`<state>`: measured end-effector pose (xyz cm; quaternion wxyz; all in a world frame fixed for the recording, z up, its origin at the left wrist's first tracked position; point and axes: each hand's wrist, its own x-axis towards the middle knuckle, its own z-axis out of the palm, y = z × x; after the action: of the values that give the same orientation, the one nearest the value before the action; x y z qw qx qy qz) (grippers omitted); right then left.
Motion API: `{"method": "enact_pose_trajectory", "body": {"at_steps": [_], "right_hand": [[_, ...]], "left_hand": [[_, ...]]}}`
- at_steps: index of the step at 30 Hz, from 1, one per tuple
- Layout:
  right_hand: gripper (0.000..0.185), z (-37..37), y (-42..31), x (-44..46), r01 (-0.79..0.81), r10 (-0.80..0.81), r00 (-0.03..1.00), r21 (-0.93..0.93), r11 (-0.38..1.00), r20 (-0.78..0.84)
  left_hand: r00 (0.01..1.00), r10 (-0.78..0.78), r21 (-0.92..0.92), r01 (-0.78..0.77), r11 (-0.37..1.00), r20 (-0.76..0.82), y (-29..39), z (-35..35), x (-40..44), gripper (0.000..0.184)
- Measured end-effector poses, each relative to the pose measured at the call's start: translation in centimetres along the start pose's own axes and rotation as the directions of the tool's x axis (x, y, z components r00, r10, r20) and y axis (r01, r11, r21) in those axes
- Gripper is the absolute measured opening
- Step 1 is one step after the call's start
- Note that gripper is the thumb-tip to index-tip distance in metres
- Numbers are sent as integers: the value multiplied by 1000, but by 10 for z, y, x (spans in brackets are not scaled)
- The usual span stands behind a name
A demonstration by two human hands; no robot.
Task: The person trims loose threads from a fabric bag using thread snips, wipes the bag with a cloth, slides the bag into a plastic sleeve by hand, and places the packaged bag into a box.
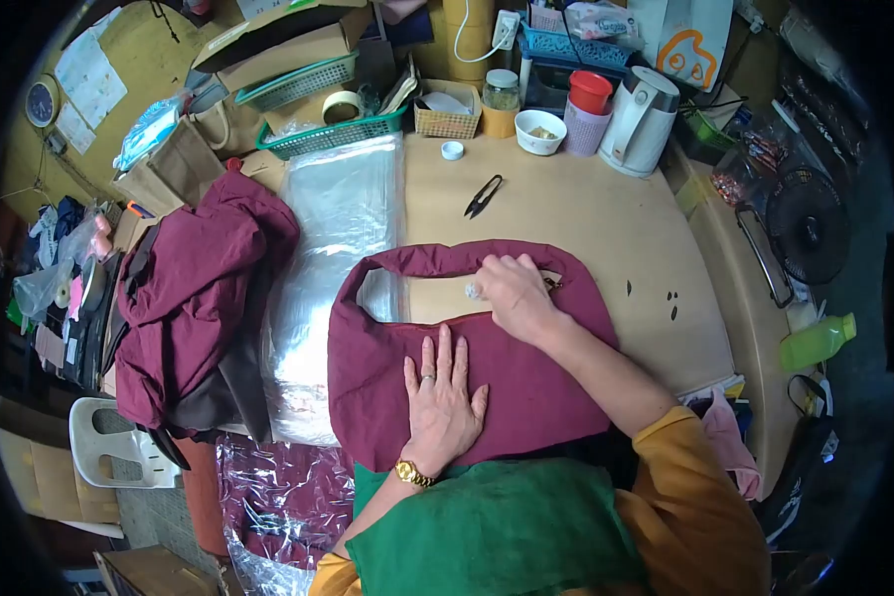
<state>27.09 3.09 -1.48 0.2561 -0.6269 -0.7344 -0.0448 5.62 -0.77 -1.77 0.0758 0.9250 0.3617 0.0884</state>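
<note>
A maroon fabric bag (pixel 526 387) lies flat on the table's front part, its strap looping away from me. My left hand (pixel 445 397) rests flat on the bag's body below the opening edge, fingers spread, with a ring and a gold watch. Over the gap between strap and opening edge, at the right, is my right hand (pixel 515 298), its fingers curled closed. A small whitish thing (pixel 473 291) shows beside its fingertips; what the fingers grip is too small to make out.
Black thread snips (pixel 484 197) lie beyond the strap. Clear plastic sleeves (pixel 343 199) are stacked left of the bag, with a maroon garment-like pile (pixel 209 288) farther left. Baskets, a bowl (pixel 540 131) and a white kettle (pixel 641 121) line the back.
</note>
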Motion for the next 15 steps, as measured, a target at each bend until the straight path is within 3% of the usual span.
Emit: {"method": "enact_pose_trajectory", "body": {"at_steps": [1,3,5,7,9,10,12,13,15], "right_hand": [[12,-4,-1,1,6,-6,1000,1,1000,-4],[6,-7,-6,2,-201,211,977,245,949,-14],[5,-2,-8,-4,-164,188,980,282,945,-60],[4,9,-2,-7,-129,172,979,315,940,-110],[4,17,7,-10,-159,231,966,438,885,-116],[4,14,11,-9,-162,234,965,435,886,-118],[3,6,18,-6,-273,355,934,580,767,-30],[3,2,15,-4,-278,358,933,581,765,-24],[4,1,3,2,-121,214,971,551,826,-108]], "left_hand": [[1000,-22,-77,21,997,-14,0,-9,4,76],[998,-52,-152,47,987,-29,-3,-23,17,76],[985,-168,-322,170,931,34,-10,-35,33,81],[992,-114,-296,94,951,-50,-20,-26,40,74],[990,-59,-244,89,966,125,-22,-25,43,67],[991,-54,-245,83,966,125,-20,-21,39,67],[997,58,-62,-55,997,42,-13,-7,16,61],[997,57,-64,-54,996,48,-11,-2,11,61],[996,34,-38,-37,999,-82,-9,5,4,61]]}}
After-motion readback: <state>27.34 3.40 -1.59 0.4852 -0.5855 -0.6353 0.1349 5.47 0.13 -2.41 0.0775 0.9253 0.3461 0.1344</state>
